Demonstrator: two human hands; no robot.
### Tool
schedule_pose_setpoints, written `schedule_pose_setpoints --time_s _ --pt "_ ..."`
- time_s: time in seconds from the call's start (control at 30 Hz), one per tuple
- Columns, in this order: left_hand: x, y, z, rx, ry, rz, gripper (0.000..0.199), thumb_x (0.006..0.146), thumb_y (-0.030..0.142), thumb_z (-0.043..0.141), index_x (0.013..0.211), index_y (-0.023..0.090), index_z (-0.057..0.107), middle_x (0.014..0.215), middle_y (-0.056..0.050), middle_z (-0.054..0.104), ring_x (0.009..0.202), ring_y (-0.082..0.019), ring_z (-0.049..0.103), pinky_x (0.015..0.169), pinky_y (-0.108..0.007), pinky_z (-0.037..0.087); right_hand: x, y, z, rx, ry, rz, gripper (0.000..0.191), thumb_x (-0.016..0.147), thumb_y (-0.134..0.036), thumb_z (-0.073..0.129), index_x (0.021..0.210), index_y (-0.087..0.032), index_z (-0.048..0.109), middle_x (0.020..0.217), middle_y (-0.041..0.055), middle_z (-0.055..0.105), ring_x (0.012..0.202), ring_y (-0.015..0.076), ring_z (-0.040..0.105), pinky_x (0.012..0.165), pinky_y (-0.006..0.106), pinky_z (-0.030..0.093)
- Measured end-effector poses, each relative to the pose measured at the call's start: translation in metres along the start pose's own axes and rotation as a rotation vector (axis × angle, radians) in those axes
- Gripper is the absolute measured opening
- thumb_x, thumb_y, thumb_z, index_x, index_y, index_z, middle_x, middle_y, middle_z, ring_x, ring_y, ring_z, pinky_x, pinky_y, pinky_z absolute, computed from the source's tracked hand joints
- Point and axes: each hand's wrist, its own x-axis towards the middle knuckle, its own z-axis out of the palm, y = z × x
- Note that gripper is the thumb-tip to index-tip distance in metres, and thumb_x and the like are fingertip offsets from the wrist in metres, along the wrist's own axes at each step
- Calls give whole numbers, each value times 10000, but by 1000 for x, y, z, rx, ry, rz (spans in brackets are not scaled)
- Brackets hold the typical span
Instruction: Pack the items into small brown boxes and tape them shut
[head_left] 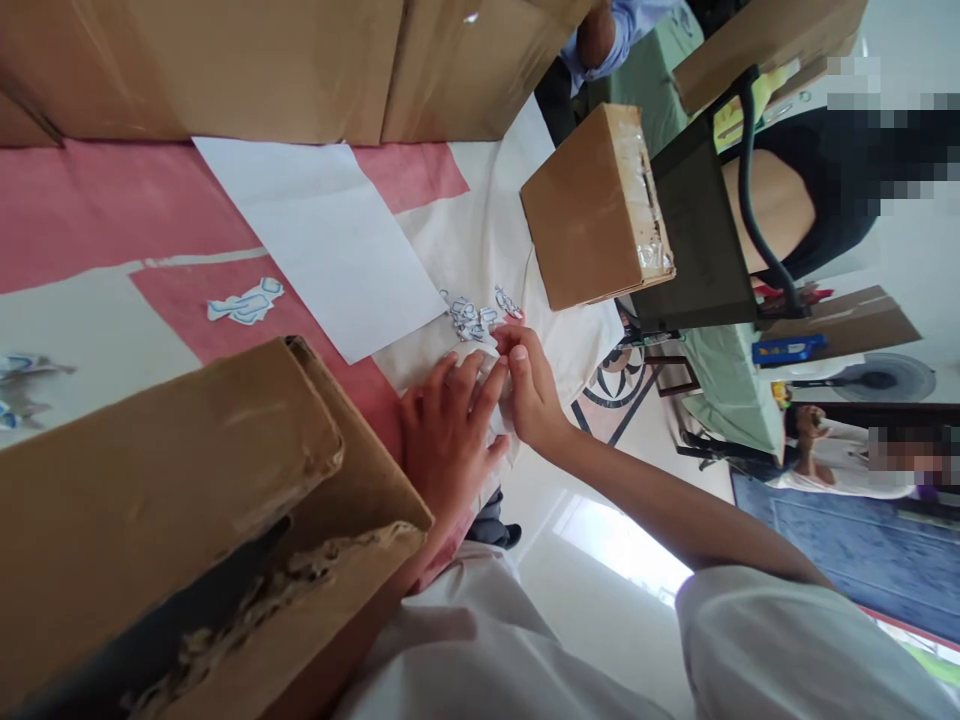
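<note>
My left hand point(450, 430) is over the cloth edge, back up, with its index finger and thumb around a small white piece point(500, 415), mostly covered by the hands. Touching it from the right, my right hand point(531, 390) has its thumb and fingers pinched together; what lies between them is hidden. Just beyond the fingertips is a small pile of white paper cutouts point(466, 318) with blue outlines. A large blank white sheet point(322, 240) lies to the left of that pile. Another cutout point(246, 302) rests alone on the red part of the cloth point(172, 215).
An open cardboard box point(172, 520) stands close at the lower left, partly hiding my left forearm. More cartons point(225, 70) line the top, and a smaller box point(585, 210) sits at the cloth's far corner. Chairs, a green-covered table point(731, 390) and other people appear at the right.
</note>
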Motion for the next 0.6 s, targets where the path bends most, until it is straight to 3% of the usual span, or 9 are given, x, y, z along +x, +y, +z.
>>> schedule_pose_setpoints --time_s 0.33,0.6 --pt "-1 0 8 -16 29 -25 733 842 259 727 1518 224 445 1513 -139 542 1407 -380 470 1060 -554 393 0 0 3 -25 2 75 491 1057 -610 242 1167 -240 544 1161 83 619 1133 226 585 1024 410 470" --pt "-2 0 11 -23 56 -24 767 815 246 723 1525 205 437 1509 -157 544 1407 -398 466 1076 -553 378 3 -1 3 -41 -31 68 572 1030 -686 228 1141 -229 554 1188 95 635 1182 227 575 1079 422 443"
